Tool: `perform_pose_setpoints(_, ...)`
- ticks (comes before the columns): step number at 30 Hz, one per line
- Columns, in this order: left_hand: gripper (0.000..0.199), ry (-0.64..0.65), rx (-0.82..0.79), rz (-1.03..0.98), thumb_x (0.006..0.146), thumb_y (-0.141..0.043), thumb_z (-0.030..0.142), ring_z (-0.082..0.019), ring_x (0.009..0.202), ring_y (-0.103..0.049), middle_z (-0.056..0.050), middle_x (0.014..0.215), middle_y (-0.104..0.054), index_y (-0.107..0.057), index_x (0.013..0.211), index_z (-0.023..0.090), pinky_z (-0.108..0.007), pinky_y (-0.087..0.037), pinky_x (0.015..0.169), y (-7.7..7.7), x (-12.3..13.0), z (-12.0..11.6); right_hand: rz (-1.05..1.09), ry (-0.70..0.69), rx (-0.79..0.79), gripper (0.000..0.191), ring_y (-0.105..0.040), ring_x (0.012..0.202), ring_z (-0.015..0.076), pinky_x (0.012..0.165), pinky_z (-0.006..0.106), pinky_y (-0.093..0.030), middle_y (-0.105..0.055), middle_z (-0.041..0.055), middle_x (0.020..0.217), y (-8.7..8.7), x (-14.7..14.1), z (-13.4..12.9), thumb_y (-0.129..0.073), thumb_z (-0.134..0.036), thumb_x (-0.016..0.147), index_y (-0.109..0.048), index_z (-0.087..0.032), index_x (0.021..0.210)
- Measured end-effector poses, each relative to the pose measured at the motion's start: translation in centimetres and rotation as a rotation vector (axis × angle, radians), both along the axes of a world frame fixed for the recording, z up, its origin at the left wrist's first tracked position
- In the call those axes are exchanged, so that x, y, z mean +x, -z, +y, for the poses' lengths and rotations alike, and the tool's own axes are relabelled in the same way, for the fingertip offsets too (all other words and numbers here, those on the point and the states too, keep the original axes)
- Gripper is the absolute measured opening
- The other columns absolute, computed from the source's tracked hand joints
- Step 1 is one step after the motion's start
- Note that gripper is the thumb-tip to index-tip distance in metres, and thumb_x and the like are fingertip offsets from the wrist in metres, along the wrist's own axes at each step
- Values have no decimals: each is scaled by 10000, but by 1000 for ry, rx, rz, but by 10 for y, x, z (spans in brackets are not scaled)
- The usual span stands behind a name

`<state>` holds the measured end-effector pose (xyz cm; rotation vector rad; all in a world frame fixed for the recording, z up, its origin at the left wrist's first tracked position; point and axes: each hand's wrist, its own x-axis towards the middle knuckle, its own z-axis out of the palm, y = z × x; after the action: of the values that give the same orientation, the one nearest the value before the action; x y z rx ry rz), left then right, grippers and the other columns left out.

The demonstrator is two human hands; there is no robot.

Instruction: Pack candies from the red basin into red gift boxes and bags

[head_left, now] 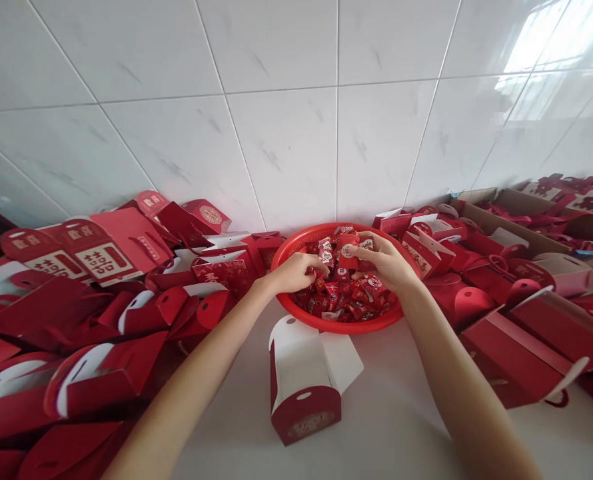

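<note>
White tiles rise behind a pale table; a red basket of candies sits mid-frame. Forearms extend from the bottom edge, right hand pinching a red packet, left hand finger-curled, grip unclear.

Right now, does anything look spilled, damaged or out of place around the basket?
Nothing stands out. The wrapped sweets are in or over the red basket, and the open box in front stands upright. The left boxes and right boxes are crowded at mixed angles, but that seems ordinary; small creases are hard to tell.
</note>
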<state>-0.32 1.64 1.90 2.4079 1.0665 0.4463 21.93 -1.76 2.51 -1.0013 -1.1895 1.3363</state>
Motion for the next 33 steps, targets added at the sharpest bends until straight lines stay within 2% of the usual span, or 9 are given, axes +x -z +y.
perform_pose_setpoints(7, 591, 33, -26, 190, 630, -591, 3, -266, 1180, -637, -60, 1218, -750, -767, 1149, 223, -350, -488, 1021, 8, 1, 4, -23, 39, 14, 467, -654, 751, 186, 478, 242, -539, -664, -7, 804, 0, 1, 1, -873, -372, 598, -645, -215, 974)
perform_pose_setpoints(11, 511, 120, 0, 169, 589, -628, 36, -267, 1034, -659, -35, 1064, -790, -811, 1009, 262, -333, -494, 951, 12, 5, 6, -36, 47, 8, 476, -662, 764, 198, 495, 254, -545, -664, -14, 775, 2, 2, 3, -871, -379, 590, -652, -217, 980)
perform_pose_setpoints(15, 364, 114, -7, 188, 611, -665, 75, -248, 915, -639, -28, 920, -786, -816, 888, 257, -317, -476, 866, 10, 7, 5, -28, 39, 4, 447, -662, 763, 197, 490, 251, -545, -669, -11, 774, 1, 2, 2, -880, -365, 567, -670, -213, 932)
perform_pose_setpoints(18, 127, 60, -49, 186, 697, -747, 248, -226, 806, -634, -36, 840, -757, -798, 811, 225, -305, -464, 746, 7, 4, 2, -24, 23, -6, 416, -652, 720, 189, 464, 242, -526, -669, -4, 746, 0, 1, 1, -878, -363, 568, -682, -198, 895)
perform_pose_setpoints(19, 141, 23, -59, 171, 733, -751, 335, -218, 763, -630, -39, 809, -744, -789, 792, 213, -304, -458, 704, 6, 3, 1, -24, 17, -10, 410, -652, 712, 190, 459, 243, -522, -671, 0, 740, -1, 1, 0, -878, -366, 570, -684, -193, 886)
perform_pose_setpoints(21, 286, -63, -79, 71, 778, -728, 474, -207, 716, -627, -41, 779, -728, -775, 788, 192, -304, -459, 665, 3, 0, -3, -21, 14, -14, 406, -661, 716, 200, 464, 251, -527, -677, 4, 735, -1, 1, 0, -882, -362, 563, -684, -191, 872)
perform_pose_setpoints(24, 386, -161, -190, -263, 778, -733, 541, -199, 734, -652, -45, 832, -749, -776, 891, 174, -314, -505, 708, 2, -4, -11, 5, 10, -17, 404, -675, 736, 214, 502, 279, -561, -689, 7, 755, -1, 2, 1, -890, -355, 550, -676, -199, 854)
perform_pose_setpoints(28, 378, -139, -329, -677, 750, -795, 441, -203, 870, -708, -71, 1015, -783, -785, 1030, 188, -349, -550, 852, 0, -7, -21, 64, -41, -44, 363, -687, 708, 208, 512, 283, -566, -710, 24, 793, -3, 2, 0, -884, -375, 565, -682, -197, 809)
perform_pose_setpoints(33, 302, -106, -318, -885, 757, -802, 436, -272, 1102, -689, -101, 1148, -765, -812, 935, 192, -411, -535, 982, -8, -9, -38, 116, -145, -68, 332, -642, 614, 161, 479, 246, -539, -675, 4, 701, -12, -3, -9, -899, -364, 552, -686, -186, 734)
